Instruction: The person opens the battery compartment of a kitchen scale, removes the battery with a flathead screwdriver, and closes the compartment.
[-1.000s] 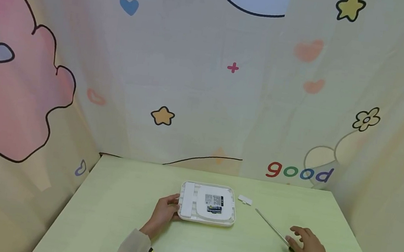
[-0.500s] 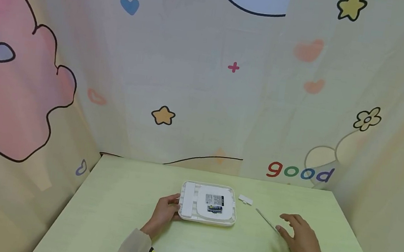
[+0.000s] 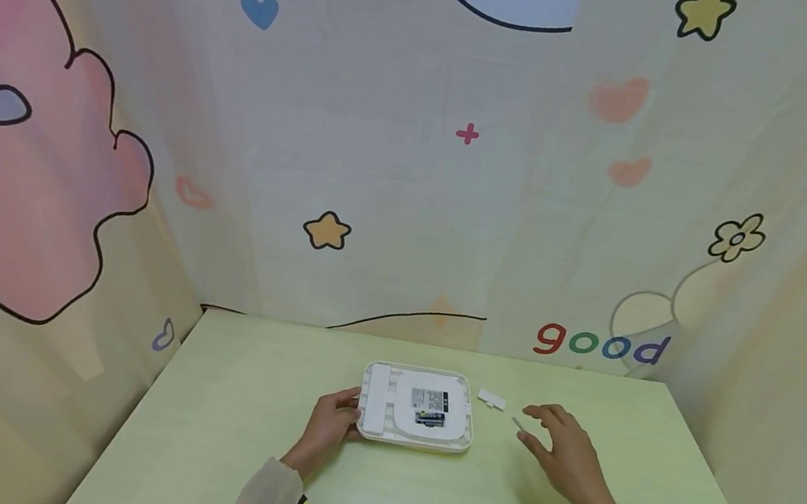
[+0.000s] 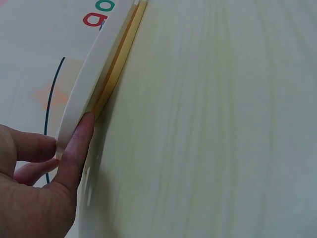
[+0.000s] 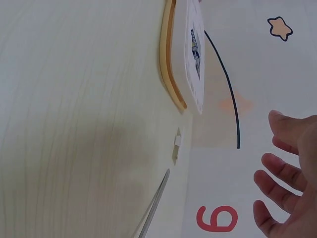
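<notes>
Pale cartoon cloth (image 3: 400,159) hangs behind the light desk (image 3: 259,377) that I see through the cameras. Toward the back of the desk, near the middle, is a flat white device (image 3: 378,400). What look like two small batteries (image 3: 430,418) sit in its face, bare, under a printed label (image 3: 428,399). The left hand (image 3: 327,430) grips the left edge, with fingers on both sides of the rim. Just past the right edge lies a little white piece (image 3: 491,399), which I take to be the battery cover. Its neighbor is a thin metal rod (image 5: 156,203), and the head camera shows only the tip, because the right hand (image 3: 567,457) is in the way. That hand hovers over the desk, well apart from the left one, fingers spread and holding nothing. I think the battery spot is the job right now, since its cover seems to be off. To me, the next move calls for a soft, careful pinch on something small and light, while the left hand holds the device firm.
</notes>
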`<state>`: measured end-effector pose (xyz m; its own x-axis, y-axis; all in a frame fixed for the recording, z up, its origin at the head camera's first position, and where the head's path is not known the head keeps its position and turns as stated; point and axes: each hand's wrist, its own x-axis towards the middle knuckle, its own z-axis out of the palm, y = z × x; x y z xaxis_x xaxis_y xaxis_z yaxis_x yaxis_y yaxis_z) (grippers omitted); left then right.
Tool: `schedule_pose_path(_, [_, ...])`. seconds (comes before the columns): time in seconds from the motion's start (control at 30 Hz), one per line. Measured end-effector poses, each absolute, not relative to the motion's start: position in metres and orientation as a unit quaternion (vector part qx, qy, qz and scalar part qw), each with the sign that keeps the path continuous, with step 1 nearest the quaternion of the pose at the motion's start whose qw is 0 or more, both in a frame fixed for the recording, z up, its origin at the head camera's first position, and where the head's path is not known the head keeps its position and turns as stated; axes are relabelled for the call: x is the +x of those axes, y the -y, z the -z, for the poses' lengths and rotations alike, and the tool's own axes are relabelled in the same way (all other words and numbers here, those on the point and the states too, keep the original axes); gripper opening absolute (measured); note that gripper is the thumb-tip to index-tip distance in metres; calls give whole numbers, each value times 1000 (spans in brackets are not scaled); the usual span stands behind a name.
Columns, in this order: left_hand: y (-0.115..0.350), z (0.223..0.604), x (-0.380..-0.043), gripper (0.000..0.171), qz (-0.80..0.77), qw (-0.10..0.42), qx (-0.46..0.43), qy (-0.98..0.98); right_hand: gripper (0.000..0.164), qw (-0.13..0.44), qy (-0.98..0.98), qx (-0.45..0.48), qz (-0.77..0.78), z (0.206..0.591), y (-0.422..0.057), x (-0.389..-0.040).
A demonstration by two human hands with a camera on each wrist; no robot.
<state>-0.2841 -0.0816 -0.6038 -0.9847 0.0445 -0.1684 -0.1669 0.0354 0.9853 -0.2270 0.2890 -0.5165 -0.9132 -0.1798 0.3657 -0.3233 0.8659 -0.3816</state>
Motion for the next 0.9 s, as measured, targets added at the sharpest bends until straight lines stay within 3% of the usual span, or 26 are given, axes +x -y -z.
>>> schedule_pose_path(0.53, [82, 602, -283, 52, -689, 74, -41, -720, 35, 129, 953, 130, -243, 523, -246, -246])
schedule_pose_path(0.9, [82, 601, -285, 50, -695, 83, -48, -712, 34, 138, 946, 153, -251, 538, -228, -262])
